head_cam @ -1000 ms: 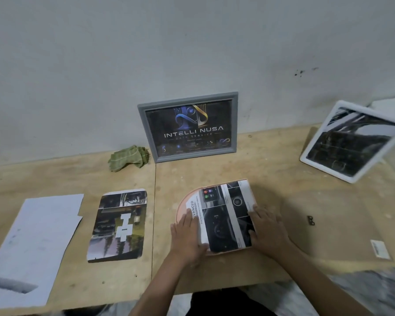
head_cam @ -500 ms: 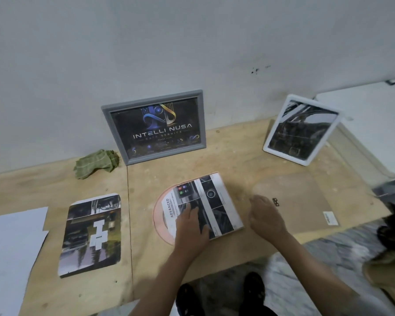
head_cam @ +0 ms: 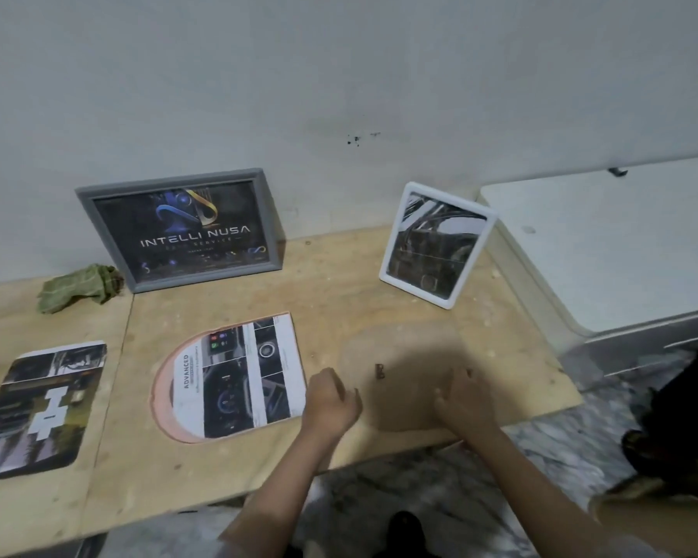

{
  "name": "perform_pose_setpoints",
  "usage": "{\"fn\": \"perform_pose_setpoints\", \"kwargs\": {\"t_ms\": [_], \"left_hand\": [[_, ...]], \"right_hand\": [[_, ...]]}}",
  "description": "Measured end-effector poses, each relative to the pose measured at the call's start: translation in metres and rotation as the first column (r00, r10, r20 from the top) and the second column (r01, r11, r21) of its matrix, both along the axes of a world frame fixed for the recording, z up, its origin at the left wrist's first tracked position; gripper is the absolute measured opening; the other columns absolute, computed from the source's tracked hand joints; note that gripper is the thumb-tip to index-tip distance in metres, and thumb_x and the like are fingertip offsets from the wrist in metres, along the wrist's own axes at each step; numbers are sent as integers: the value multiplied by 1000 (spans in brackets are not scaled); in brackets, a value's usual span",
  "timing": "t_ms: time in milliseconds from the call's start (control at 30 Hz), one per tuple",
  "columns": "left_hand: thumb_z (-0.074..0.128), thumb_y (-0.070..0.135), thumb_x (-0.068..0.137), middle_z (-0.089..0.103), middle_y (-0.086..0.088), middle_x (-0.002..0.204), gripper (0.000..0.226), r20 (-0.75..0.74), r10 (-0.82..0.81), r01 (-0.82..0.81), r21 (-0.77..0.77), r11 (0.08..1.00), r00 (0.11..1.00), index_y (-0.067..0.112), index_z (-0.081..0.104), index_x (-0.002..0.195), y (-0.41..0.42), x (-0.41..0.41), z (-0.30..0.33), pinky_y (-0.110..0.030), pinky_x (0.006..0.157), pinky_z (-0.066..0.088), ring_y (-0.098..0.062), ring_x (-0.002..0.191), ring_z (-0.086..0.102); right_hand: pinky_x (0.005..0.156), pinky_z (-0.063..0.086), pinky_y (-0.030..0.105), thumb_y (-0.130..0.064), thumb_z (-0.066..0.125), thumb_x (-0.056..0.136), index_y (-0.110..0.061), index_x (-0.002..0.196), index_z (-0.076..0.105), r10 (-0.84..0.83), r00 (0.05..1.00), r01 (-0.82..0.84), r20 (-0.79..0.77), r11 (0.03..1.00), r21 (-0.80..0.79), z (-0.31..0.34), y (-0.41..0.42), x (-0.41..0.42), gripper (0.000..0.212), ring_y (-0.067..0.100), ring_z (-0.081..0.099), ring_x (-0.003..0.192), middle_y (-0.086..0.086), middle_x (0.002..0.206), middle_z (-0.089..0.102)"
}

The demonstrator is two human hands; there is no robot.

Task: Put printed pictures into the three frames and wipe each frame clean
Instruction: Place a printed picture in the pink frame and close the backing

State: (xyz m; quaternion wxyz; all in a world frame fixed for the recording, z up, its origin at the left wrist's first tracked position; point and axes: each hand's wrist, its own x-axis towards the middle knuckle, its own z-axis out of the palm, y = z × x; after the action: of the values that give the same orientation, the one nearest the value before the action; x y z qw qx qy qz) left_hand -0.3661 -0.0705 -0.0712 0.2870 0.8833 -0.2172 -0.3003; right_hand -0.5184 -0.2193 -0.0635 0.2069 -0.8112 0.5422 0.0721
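The brown backing board (head_cam: 403,376) is being approached by both hands, left hand (head_cam: 331,402) loosely curled, right hand (head_cam: 466,402) spread, neither gripping; the printed picture (head_cam: 236,376) is lying on the pink arched frame (head_cam: 162,390), probably awaiting it.

We see a bare plywood tabletop (head_cam: 218,469), pale and matt, with a brown fibreboard backing panel (head_cam: 403,380) at 3 o'clock of the glossy printed sheet (head_cam: 234,380) lying on a smooth pink arched frame (head_cam: 163,400). At 12 o'clock a grey matt frame (head_cam: 97,231) holds a shiny dark print, and beside it at 9 o'clock lies a crumpled green cloth (head_cam: 77,287). A white smooth plastic frame (head_cam: 383,271) at 1 o'clock has a reflective front, and at 9 o'clock lies a second glossy paper print (head_cam: 41,408).
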Motion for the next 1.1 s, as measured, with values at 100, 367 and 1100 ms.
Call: {"fn": "perform_pose_setpoints", "kwargs": {"t_ms": [100,367,1100], "left_hand": [[59,28,87,50,-11,111,27,47,40,-43,53,998,998,8,51,104,-17,-19,-3,-34,86,45,-28,103,53],[62,32,86,44,-15,128,50,90,142,-152,124,981,986,8,46,126,-47,-44,-7,-38,101,37,-35,118,45],[62,35,77,56,-14,112,35,71,517,-522,149,840,853,11,62,102,36,52,23,-40,91,48,-38,107,55]], "right_hand": [[93,41,40,-37,57,83,-11,126,42,-19,999,20,-41,999,25,-3,-18,-10,53,32,44,117,14,126,44],[95,35,36,-31,58,83,-3,117,49,-83,993,78,80,995,59,-17,-40,-10,44,34,45,113,19,120,49],[88,39,36,-29,54,79,7,119,49,-34,972,-2,234,989,149,16,21,75,54,38,48,105,25,114,48]]}}
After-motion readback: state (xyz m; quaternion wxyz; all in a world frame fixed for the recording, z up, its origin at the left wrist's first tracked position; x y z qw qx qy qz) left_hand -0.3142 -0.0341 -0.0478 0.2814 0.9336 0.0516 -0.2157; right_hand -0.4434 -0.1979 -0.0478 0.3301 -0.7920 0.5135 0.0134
